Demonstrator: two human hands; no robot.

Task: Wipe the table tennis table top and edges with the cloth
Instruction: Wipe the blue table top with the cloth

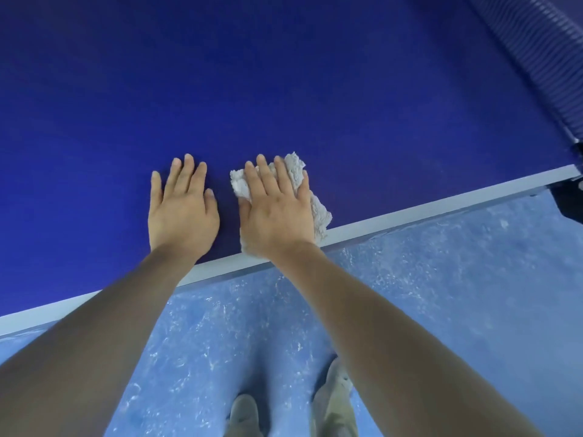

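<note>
Both flat: right hand (277, 212) presses cloth (318, 212), left hand (183, 209) on table (284, 74), net (536, 58) far right.

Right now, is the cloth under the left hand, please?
No, the cloth lies under the right hand; the left hand rests flat on the bare table.

A scuffed pale blue floor (441, 294) fills the near side, with two grey-green shoes (334, 402) standing near the bottom, right of centre.
</note>
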